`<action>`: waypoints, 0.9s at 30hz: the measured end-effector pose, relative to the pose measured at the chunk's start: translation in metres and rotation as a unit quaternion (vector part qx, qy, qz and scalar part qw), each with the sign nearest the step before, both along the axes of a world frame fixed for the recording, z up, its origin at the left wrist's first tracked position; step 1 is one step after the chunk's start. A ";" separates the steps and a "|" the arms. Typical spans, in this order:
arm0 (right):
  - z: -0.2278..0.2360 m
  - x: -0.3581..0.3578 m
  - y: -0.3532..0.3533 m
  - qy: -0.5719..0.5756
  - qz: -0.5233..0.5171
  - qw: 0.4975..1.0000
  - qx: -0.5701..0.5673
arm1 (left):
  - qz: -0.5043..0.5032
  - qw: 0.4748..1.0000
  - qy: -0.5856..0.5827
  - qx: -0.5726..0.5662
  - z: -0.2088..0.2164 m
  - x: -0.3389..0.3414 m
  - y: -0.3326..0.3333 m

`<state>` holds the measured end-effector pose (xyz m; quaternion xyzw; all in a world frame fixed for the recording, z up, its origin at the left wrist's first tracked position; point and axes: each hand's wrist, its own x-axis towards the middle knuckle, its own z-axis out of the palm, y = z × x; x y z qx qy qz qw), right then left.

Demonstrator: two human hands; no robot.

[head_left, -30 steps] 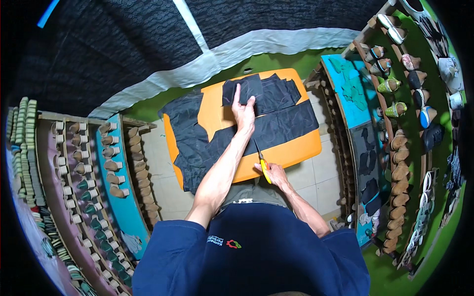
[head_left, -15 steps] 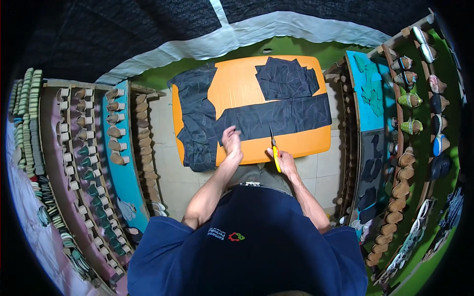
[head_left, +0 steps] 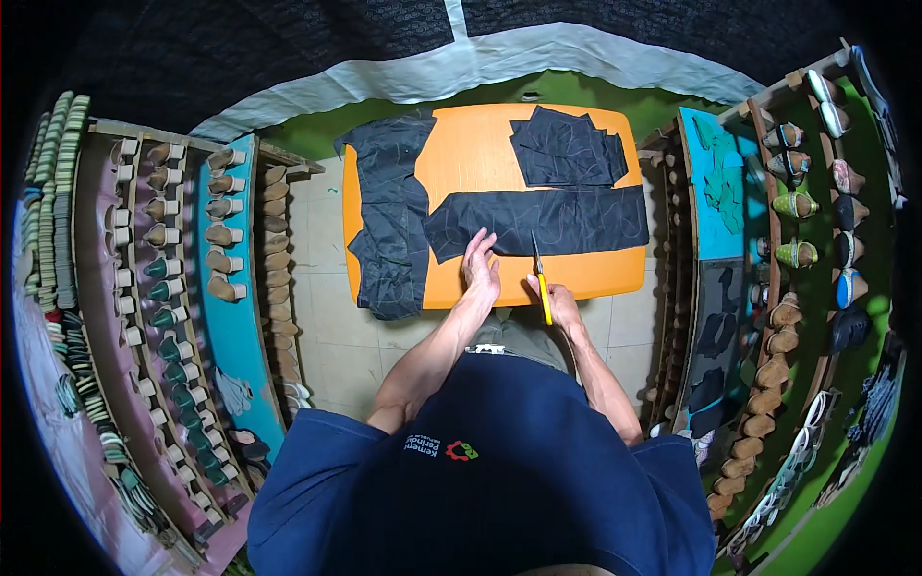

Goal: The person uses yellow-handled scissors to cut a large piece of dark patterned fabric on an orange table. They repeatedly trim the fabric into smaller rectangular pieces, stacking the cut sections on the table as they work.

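A long strip of black cloth with pale drawn outlines lies across the orange table. My left hand rests at the strip's near edge, its fingers stretched out over the cloth. In my right hand is a pair of scissors with yellow handles, the fingers wrapped round them. The blades point away from me and their tips reach the cloth's near edge. A larger black cloth piece hangs over the table's left side. Several cut black pieces lie stacked at the far right.
Wooden racks with shoe lasts stand to the left, beside rolls of striped material. On the right, a blue panel carries green scraps, next to racks of shoes and lasts. A dark curtain hangs beyond the table.
My left hand has moved right and come down onto the strip's near edge. The scissors have shifted slightly right, still in my right hand. The view has shifted a little.
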<state>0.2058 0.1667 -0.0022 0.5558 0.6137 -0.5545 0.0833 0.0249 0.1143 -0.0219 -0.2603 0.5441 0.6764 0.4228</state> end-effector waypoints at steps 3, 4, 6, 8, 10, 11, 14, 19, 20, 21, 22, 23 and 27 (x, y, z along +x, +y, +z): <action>-0.003 0.002 0.000 -0.014 0.019 1.000 0.014 | 0.077 0.996 -0.015 0.043 -0.017 -0.002 0.000; -0.003 0.002 0.000 -0.020 0.025 0.999 0.021 | 0.103 0.993 -0.021 0.050 -0.019 -0.003 -0.001; -0.009 0.003 -0.001 -0.021 0.024 0.999 0.025 | 0.136 0.990 -0.029 0.026 -0.022 -0.004 -0.003; -0.018 0.006 -0.001 -0.027 0.026 0.999 0.029 | 0.152 0.988 -0.020 0.003 -0.022 0.001 -0.005; -0.022 0.005 -0.002 -0.033 0.030 0.999 0.029 | 0.141 0.987 -0.059 0.044 -0.021 0.005 -0.008; -0.023 0.007 -0.001 -0.030 0.030 0.999 0.021 | 0.135 0.986 -0.079 0.064 -0.021 0.006 -0.008; -0.011 0.003 0.002 -0.016 0.027 0.999 -0.008 | -0.013 0.989 -0.049 0.139 -0.013 0.007 -0.006; 0.012 0.006 -0.004 0.031 -0.025 0.994 -0.105 | -0.098 0.992 0.063 0.058 -0.028 0.004 0.010; 0.022 0.008 -0.009 0.045 -0.031 0.990 -0.128 | -0.088 0.992 0.078 0.053 -0.034 0.001 0.009; 0.037 0.009 -0.014 0.059 -0.038 0.986 -0.150 | -0.095 0.990 0.093 0.041 -0.035 -0.001 0.009; 0.048 0.009 -0.020 0.074 -0.044 0.981 -0.175 | -0.100 0.989 0.108 0.028 -0.037 -0.004 0.006; 0.053 0.010 -0.022 0.052 -0.033 0.978 -0.200 | -0.118 0.985 0.123 0.029 -0.038 -0.007 0.002; 0.051 0.002 -0.036 0.040 -0.019 0.970 -0.239 | -0.140 0.980 0.132 0.045 -0.038 -0.011 -0.009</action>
